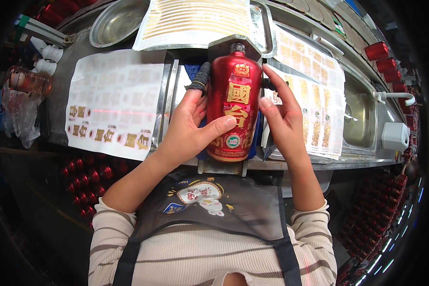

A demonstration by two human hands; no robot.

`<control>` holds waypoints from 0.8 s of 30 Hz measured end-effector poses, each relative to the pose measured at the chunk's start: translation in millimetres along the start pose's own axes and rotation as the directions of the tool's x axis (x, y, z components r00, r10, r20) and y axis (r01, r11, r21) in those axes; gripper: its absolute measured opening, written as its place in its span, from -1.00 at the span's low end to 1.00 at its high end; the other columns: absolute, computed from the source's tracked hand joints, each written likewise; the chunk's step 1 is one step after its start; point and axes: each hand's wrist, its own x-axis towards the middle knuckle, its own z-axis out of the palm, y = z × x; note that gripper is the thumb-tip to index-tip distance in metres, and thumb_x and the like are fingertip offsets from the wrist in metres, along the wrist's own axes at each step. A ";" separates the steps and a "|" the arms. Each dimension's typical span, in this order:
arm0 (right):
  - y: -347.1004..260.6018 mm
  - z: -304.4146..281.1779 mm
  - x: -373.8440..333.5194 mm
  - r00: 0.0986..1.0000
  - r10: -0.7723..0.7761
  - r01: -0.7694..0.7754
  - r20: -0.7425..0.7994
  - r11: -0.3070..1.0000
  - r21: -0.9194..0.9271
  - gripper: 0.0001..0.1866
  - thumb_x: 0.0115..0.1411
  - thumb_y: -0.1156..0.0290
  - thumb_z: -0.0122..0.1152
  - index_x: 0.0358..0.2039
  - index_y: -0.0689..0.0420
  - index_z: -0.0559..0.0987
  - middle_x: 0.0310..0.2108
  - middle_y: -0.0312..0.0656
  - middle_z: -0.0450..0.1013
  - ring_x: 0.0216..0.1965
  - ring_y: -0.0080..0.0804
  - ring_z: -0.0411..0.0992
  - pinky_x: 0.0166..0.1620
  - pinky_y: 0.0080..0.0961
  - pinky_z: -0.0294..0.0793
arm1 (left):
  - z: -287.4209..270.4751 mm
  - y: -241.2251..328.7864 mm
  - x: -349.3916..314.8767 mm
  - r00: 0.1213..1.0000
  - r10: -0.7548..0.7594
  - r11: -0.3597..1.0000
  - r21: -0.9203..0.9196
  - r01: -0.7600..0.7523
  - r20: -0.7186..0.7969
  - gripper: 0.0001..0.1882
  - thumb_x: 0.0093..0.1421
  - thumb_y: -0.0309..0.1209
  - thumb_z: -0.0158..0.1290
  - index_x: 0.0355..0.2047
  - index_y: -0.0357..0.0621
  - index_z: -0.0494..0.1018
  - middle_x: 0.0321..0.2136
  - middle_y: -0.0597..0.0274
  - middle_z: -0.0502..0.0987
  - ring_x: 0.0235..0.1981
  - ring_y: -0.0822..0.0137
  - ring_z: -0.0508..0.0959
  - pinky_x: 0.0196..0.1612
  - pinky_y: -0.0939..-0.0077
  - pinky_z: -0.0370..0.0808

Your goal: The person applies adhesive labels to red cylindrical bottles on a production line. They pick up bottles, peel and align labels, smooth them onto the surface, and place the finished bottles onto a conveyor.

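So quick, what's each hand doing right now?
Left hand: holding the red bottle.
Right hand: open, beside the bottle; whether it touches can't be told.

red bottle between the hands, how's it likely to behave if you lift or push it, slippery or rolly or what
The red bottle may be slippery, given its glossy surface. Its rounded sides suggest it could roll if laid down and pushed. It's probably stiff, since its outline shows no dents or sagging.
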 end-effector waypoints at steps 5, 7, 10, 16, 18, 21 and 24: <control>-1.8 14.6 7.1 0.998 0.038 -0.025 -0.058 0.980 0.199 -0.50 0.26 0.35 0.24 0.17 0.21 0.37 -0.12 -0.24 0.46 -0.50 -0.80 0.30 -0.41 -0.78 0.33 | 4.0 -3.8 -0.9 0.999 0.028 0.999 0.016 -0.027 -0.030 -0.34 0.17 -0.44 0.29 0.16 -0.34 0.18 0.09 -0.02 0.42 0.13 0.28 0.46 0.22 0.34 0.39; 0.4 15.4 11.7 0.997 0.013 -0.001 -0.073 0.986 0.169 -0.52 0.25 0.35 0.27 0.12 0.21 0.37 -0.12 -0.22 0.47 -0.48 -0.76 0.37 -0.39 -0.75 0.38 | 4.4 -3.1 -1.2 0.999 0.017 0.999 0.042 -0.016 -0.028 -0.36 0.17 -0.44 0.28 0.15 -0.34 0.18 0.07 -0.02 0.44 0.12 0.28 0.47 0.20 0.34 0.41; -12.8 12.4 26.3 0.987 0.126 -0.101 -0.100 0.969 0.226 -0.53 0.25 0.33 0.28 0.09 0.21 0.38 -0.12 -0.18 0.48 -0.45 -0.72 0.43 -0.39 -0.71 0.43 | 4.9 -3.9 -1.4 0.999 -0.004 0.998 0.063 0.006 -0.039 -0.37 0.18 -0.44 0.28 0.14 -0.36 0.19 0.04 -0.02 0.46 0.09 0.29 0.50 0.16 0.35 0.45; -4.1 22.3 41.7 0.993 0.089 -0.069 -0.082 0.973 0.220 -0.58 0.19 0.30 0.38 -0.05 0.23 0.44 -0.22 -0.14 0.50 -0.48 -0.67 0.47 -0.44 -0.72 0.45 | 12.1 -2.0 -0.9 0.997 0.021 0.999 0.044 -0.018 -0.078 -0.40 0.17 -0.42 0.28 0.10 -0.37 0.21 0.01 0.00 0.48 0.04 0.33 0.52 0.12 0.38 0.48; -6.4 22.7 41.4 0.991 0.094 -0.070 -0.100 0.974 0.215 -0.59 0.19 0.30 0.38 -0.06 0.23 0.44 -0.24 -0.16 0.51 -0.49 -0.67 0.46 -0.44 -0.72 0.45 | 11.0 -3.0 -0.9 0.997 0.022 0.996 0.085 -0.015 -0.080 -0.41 0.17 -0.41 0.29 0.08 -0.36 0.23 0.00 0.00 0.49 0.02 0.33 0.52 0.10 0.39 0.49; -8.1 22.4 41.0 0.990 0.119 -0.099 -0.082 0.971 0.218 -0.59 0.20 0.31 0.37 -0.06 0.23 0.43 -0.23 -0.15 0.50 -0.49 -0.66 0.47 -0.45 -0.71 0.45 | 10.0 -4.2 -2.1 0.996 0.007 0.992 0.123 0.004 -0.087 -0.43 0.16 -0.41 0.30 0.05 -0.37 0.24 -0.02 0.00 0.50 0.00 0.34 0.53 0.07 0.39 0.51; -6.8 22.6 40.6 0.991 0.111 -0.090 -0.068 0.961 0.263 -0.59 0.20 0.31 0.36 -0.06 0.24 0.43 -0.23 -0.14 0.50 -0.47 -0.65 0.49 -0.44 -0.71 0.46 | 9.3 0.9 -2.1 0.997 -0.055 0.992 0.108 0.061 -0.057 -0.27 0.16 -0.48 0.26 0.23 -0.35 0.10 0.14 -0.01 0.36 0.17 0.27 0.41 0.22 0.31 0.37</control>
